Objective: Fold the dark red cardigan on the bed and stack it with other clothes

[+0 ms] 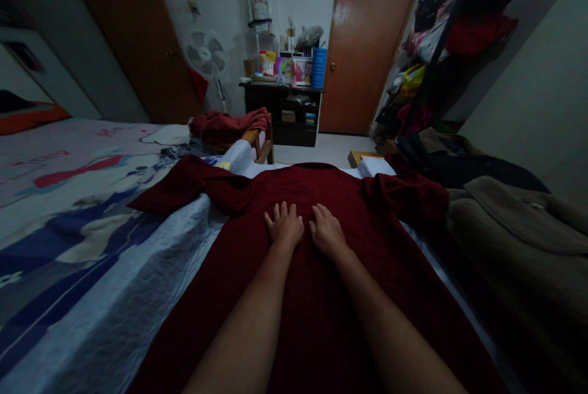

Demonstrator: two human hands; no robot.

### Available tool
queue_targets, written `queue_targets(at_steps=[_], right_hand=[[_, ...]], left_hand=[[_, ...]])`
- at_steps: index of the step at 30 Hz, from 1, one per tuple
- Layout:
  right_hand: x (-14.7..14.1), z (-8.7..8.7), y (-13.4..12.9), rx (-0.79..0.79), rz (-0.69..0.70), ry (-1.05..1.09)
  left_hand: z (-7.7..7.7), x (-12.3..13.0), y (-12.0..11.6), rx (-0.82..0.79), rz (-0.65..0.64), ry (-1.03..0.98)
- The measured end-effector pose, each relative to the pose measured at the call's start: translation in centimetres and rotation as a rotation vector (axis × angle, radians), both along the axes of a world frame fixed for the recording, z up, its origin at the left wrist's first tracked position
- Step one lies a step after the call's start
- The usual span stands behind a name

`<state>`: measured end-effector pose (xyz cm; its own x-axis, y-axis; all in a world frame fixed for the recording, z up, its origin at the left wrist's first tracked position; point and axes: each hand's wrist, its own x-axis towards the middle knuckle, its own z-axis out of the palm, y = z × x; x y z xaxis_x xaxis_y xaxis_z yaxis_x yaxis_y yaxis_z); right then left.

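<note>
A dark red garment (pixel 312 185) lies spread out over a light quilted cover (pixel 151 277), its two sleeves reaching out to the left and right. My left hand (pixel 285 224) rests flat on the upper middle of the garment, fingers spread. Close beside it on the right, my right hand (pixel 327 230) also lies palm down on the cloth, with its fingers stretched out. The hands are a small gap apart, and neither holds anything.
Patterned bedding (pixel 82 198) lies on the left, with a folded reddish cloth (pixel 229 126) near its far end. Thick coats (pixel 519 222) are piled at the right. Farther back stand a fan (pixel 206 54), a dark cabinet (pixel 280 115) and a wooden door (pixel 362 45).
</note>
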<state>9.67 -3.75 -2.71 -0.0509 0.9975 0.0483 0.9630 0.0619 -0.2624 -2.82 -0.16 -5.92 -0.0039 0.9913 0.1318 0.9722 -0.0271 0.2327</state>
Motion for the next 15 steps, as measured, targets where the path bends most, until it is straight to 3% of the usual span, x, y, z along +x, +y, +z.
queue_targets(at_steps=[5, 11, 15], right_hand=[[1.0, -2.7, 0.5, -0.005, 0.044, -0.013], [4.2, -2.4, 1.4, -0.121, -0.159, -0.057], [6.0, -2.7, 1.9, -0.095, -0.274, -0.059]], left_hand=[[-0.1, -0.6, 0.7, -0.088, 0.04, -0.009], [0.0, -1.1, 1.1, -0.161, 0.129, -0.012], [0.5, -1.5, 1.2, -0.185, 0.178, -0.026]])
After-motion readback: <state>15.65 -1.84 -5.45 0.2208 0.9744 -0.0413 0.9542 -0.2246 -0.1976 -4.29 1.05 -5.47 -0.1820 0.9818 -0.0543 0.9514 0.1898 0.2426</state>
